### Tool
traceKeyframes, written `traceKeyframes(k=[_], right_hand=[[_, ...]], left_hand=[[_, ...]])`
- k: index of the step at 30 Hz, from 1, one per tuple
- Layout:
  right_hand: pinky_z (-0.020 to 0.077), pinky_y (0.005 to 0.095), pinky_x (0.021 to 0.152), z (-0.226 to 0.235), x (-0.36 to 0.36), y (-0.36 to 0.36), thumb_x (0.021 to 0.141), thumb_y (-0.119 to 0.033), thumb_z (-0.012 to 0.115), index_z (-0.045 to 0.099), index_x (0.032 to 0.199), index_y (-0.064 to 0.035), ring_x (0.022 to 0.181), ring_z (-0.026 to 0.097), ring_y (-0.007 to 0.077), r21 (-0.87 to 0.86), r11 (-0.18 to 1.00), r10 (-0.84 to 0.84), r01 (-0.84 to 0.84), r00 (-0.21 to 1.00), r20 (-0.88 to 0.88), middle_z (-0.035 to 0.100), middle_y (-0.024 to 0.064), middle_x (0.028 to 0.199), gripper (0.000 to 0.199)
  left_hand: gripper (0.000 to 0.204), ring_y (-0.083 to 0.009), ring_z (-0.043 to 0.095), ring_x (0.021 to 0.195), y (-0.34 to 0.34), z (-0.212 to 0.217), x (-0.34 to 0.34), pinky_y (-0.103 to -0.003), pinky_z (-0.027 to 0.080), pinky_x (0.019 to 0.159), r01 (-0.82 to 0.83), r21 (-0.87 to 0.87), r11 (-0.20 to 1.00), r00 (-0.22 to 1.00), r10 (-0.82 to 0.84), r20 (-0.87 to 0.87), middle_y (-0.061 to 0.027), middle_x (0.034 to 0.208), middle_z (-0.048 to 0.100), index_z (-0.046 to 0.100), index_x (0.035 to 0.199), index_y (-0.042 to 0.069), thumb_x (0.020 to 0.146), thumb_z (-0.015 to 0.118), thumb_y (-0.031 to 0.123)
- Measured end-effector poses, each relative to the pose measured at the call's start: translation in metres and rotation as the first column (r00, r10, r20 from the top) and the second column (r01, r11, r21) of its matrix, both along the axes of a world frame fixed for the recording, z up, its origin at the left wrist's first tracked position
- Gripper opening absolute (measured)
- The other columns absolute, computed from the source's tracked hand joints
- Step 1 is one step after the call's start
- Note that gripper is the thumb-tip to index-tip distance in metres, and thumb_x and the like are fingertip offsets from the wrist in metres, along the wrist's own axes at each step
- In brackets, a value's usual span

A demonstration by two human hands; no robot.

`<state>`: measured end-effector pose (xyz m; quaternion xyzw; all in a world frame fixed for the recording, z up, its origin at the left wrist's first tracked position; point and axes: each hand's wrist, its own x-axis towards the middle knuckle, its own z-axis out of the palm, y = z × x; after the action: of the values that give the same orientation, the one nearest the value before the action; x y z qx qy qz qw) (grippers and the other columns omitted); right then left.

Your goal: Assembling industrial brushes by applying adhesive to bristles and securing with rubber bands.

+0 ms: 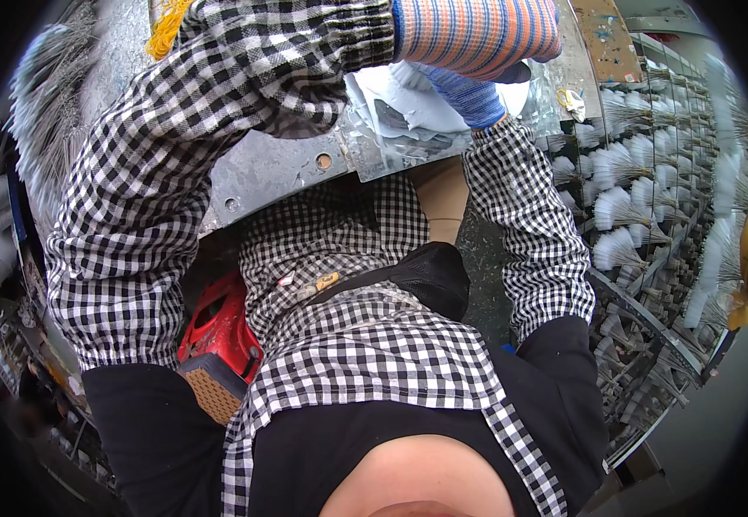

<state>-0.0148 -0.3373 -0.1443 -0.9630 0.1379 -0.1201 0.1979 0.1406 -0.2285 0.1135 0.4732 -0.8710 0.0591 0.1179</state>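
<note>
Pale-blue crumpled cloth, perhaps under right hand

1 head cam, fisheye, looks steeply down, v. close over chest; bench at 12, racks at 3.

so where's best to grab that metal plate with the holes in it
Probably the near edge of the metal plate, taken from below on the person's side: that long edge juts clear over the lap. Farther up, pale blue sheets and the gloved right hand cover it. The left hand is cropped at the top.
</note>
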Motion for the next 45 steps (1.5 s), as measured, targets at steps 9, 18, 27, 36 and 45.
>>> traceKeyframes(k=[9, 18, 27, 36, 45], right_hand=[[0.0475, 0.0353, 0.111, 0.004, 0.000, 0.003, 0.106, -0.023, 0.060, 0.050, 0.149, -0.0102, 0.129, 0.057, 0.0233, -0.039, 0.998, -0.051, 0.050, 0.998, -0.029, 0.057, 0.0098, 0.143, 0.047], [0.0493, 0.0364, 0.106, 0.009, -0.002, 0.012, 0.105, -0.022, 0.061, 0.055, 0.144, -0.0094, 0.126, 0.058, 0.0244, -0.049, 0.995, -0.093, 0.092, 0.996, -0.015, 0.061, 0.0108, 0.137, 0.042], [0.0492, 0.0375, 0.105, 0.026, -0.003, 0.022, 0.104, -0.022, 0.060, 0.056, 0.140, -0.0070, 0.122, 0.059, 0.0245, 0.113, 0.979, -0.158, 0.170, 0.982, -0.105, 0.062, 0.0111, 0.131, 0.039], [0.0490, 0.0376, 0.105, 0.021, -0.009, 0.012, 0.102, -0.025, 0.061, 0.055, 0.136, -0.0058, 0.121, 0.058, 0.0241, 0.065, 0.990, -0.126, 0.126, 0.992, -0.009, 0.061, 0.0108, 0.128, 0.040], [0.0489, 0.0377, 0.105, 0.050, 0.018, 0.041, 0.099, -0.027, 0.062, 0.053, 0.132, -0.0045, 0.120, 0.058, 0.0237, 0.064, 0.998, -0.011, -0.010, 0.950, 0.312, 0.061, 0.0106, 0.125, 0.041]], left_hand=[[0.022, -0.0319, 0.071, 0.078, -0.001, 0.005, 0.001, -0.045, 0.059, 0.072, 0.000, 0.062, 0.998, 0.999, -0.002, 0.032, -0.0111, 0.082, 0.071, 0.073, 0.087, 0.005, 0.087, 0.069, 0.027], [0.021, -0.0306, 0.072, 0.079, 0.002, 0.011, 0.003, -0.045, 0.059, 0.071, -0.005, 0.116, 0.993, 1.000, 0.002, 0.028, -0.0107, 0.084, 0.072, 0.074, 0.087, 0.005, 0.084, 0.070, 0.025], [0.018, -0.0284, 0.071, 0.078, 0.004, 0.031, -0.005, -0.045, 0.058, 0.070, -0.125, 0.242, 0.962, 0.991, 0.112, 0.067, -0.0098, 0.084, 0.072, 0.074, 0.089, 0.007, 0.082, 0.072, 0.023], [0.041, -0.0260, 0.070, 0.099, 0.000, -0.003, -0.008, -0.045, 0.056, 0.088, -0.032, -0.041, 0.999, 0.999, 0.034, 0.033, -0.0042, 0.107, 0.070, 0.067, 0.123, 0.021, 0.085, 0.076, 0.031], [0.070, -0.0349, 0.065, 0.113, 0.072, -0.049, -0.002, -0.046, 0.052, 0.098, -0.419, -0.216, 0.882, 0.531, 0.045, -0.846, -0.0129, 0.120, 0.069, 0.062, 0.130, 0.012, 0.067, 0.087, 0.028]])
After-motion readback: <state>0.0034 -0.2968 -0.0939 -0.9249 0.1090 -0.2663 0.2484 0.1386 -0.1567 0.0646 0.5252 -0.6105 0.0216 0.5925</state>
